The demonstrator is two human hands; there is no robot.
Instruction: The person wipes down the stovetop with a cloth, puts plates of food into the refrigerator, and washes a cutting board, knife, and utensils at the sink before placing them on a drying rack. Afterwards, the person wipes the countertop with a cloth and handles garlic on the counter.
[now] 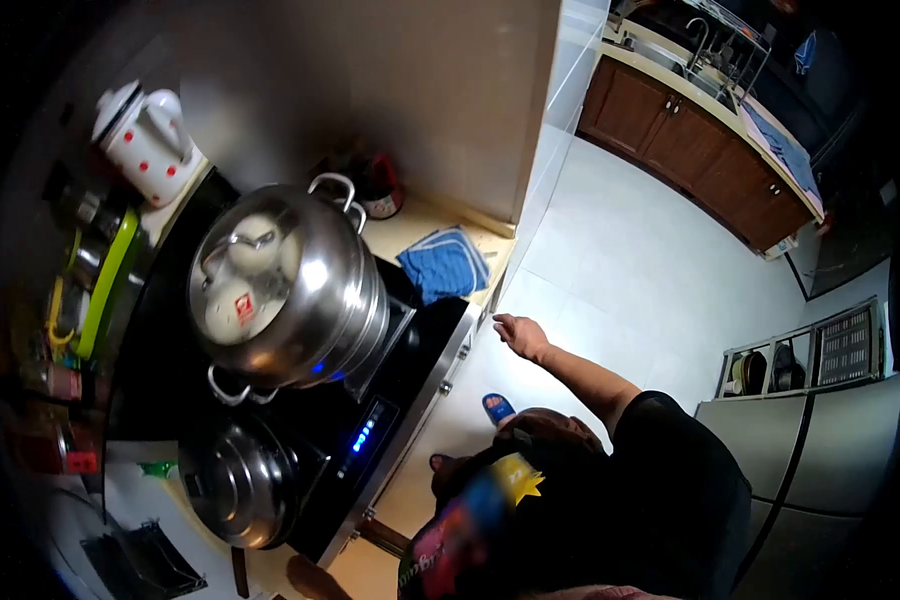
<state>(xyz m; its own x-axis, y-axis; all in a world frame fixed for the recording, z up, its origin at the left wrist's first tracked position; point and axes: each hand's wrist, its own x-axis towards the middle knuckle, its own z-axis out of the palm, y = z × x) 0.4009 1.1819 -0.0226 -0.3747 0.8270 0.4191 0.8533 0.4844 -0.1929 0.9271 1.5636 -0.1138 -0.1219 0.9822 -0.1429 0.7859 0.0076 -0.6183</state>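
My right hand (522,337) hangs in the air beside the stove's front corner, fingers loosely bent and apart, holding nothing visible. Near it on the counter lies a folded blue cloth (444,264). My left hand (313,579) shows only in part at the bottom edge, dim, its fingers not clear. It is close to the dark handle (239,572) of a lidded pan (238,480); whether they touch I cannot tell. On the black stove (388,412) stands a large steel steamer pot (345,300). Pale round items, one with a red mark, show through its glass lid (260,250).
A white jug with red dots (148,150) stands behind the pot, near a green-edged rack (108,285) of jars. Blue lights glow on the stove's panel (363,432). Across the tiled floor (620,260) are wooden cabinets (670,135) with a sink, and a grey fridge (850,440).
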